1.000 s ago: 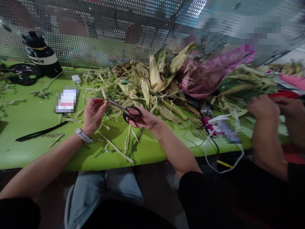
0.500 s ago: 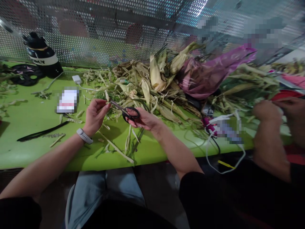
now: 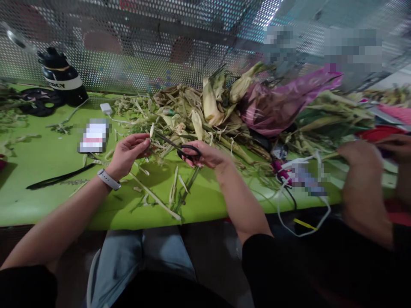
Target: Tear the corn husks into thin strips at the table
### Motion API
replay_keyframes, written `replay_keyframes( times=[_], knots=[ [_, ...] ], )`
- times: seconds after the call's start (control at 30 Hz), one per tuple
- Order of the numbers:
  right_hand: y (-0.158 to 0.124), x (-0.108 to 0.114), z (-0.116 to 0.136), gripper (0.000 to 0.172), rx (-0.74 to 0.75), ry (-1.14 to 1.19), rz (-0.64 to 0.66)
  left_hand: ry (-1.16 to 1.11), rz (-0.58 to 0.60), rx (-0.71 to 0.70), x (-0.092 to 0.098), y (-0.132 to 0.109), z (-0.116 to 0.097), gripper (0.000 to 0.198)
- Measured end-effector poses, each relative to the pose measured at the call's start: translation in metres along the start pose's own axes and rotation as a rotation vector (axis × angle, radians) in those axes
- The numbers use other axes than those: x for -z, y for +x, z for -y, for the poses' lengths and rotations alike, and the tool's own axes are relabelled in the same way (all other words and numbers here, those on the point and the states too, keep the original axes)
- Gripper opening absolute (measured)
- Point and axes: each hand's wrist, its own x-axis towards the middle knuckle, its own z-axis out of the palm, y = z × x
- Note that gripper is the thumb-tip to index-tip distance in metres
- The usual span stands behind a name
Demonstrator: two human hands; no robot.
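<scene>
Between thumb and fingertips my left hand (image 3: 131,153) pinches a small pale strip of what looks like corn husk (image 3: 152,129), upright above the fingers. My right hand (image 3: 210,156) has its fingers in the black loops of a pair of scissors (image 3: 170,142). The blades point left and away, their tips close to the strip; whether they touch it I cannot tell. Behind both hands lies a heap of dry corn husks (image 3: 212,102). Loose stalks and husk strips (image 3: 157,199) lie on the green table (image 3: 122,214) nearer to me.
A pink plastic bag (image 3: 269,107) rests on the heap. At left are a phone (image 3: 94,136), a white charger (image 3: 105,108) and a black bottle (image 3: 64,79). White cables (image 3: 303,234) hang over the edge at right, near another person's hands (image 3: 361,158). A perforated metal screen (image 3: 144,42) stands behind.
My right hand has drawn the scissors to the right, away from my left hand. The left hand, still pinching the strip, has shifted only slightly. The neighbour's hands have moved a little.
</scene>
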Motion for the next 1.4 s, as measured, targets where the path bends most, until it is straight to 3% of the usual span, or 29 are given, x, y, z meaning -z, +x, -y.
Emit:
replay_keyframes(
  times=[0.23,0.5,0.8,1.4],
  knots=[
    [0.001,0.014,-0.009,0.037,-0.041,-0.047,0.094,-0.030,0.044,0.072,0.005,0.003,-0.007,0.048],
    [-0.002,0.018,-0.006,0.041,-0.070,-0.089,0.155,-0.004,0.039,-0.005,0.009,0.008,0.000,0.041],
    [-0.002,0.018,-0.009,0.044,-0.052,-0.049,0.140,-0.072,0.029,0.016,0.008,0.009,0.000,0.037],
    [0.004,0.014,-0.020,0.046,0.004,0.101,0.162,-0.070,0.186,-0.038,0.008,0.006,0.006,0.035]
  ],
)
